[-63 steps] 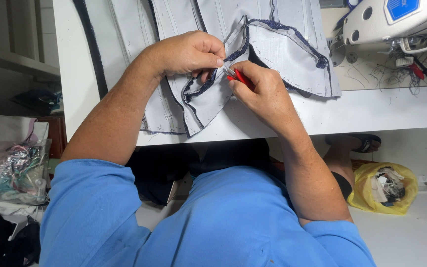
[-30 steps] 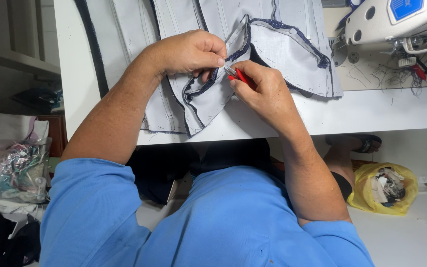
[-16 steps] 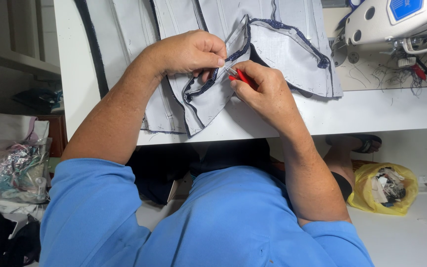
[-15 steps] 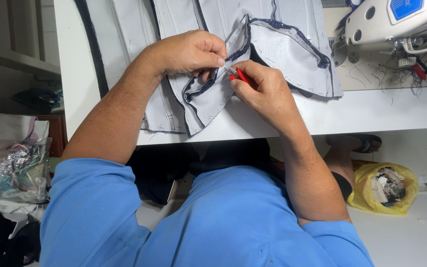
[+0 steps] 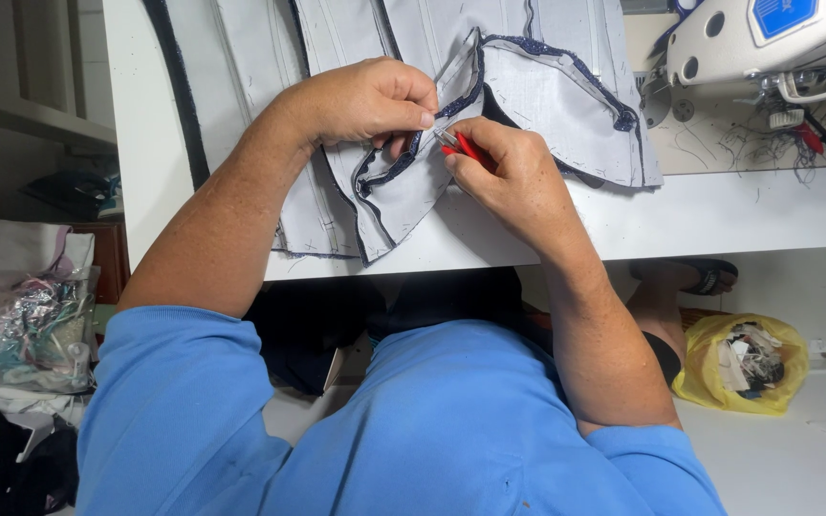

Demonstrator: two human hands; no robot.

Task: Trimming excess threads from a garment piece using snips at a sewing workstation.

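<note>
Your right hand (image 5: 513, 177) grips red thread snips (image 5: 463, 146) beside your left hand (image 5: 365, 100), which pinches the grey fabric (image 5: 413, 182); a slip could nick the seam.

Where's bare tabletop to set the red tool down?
Free: the white strip of the table between the grey fabric and the front edge, below the sewing machine. Crowded: the middle, where the left hand and right hand work the fabric; thread scraps litter the machine's base.

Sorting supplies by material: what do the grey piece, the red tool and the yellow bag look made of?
Grey piece: thin woven cloth, matte, it creases and folds; dark stitched edging. Red tool: probably plastic handle, smooth; its tip is hidden. Yellow bag: thin glossy plastic film, crinkled.
</note>
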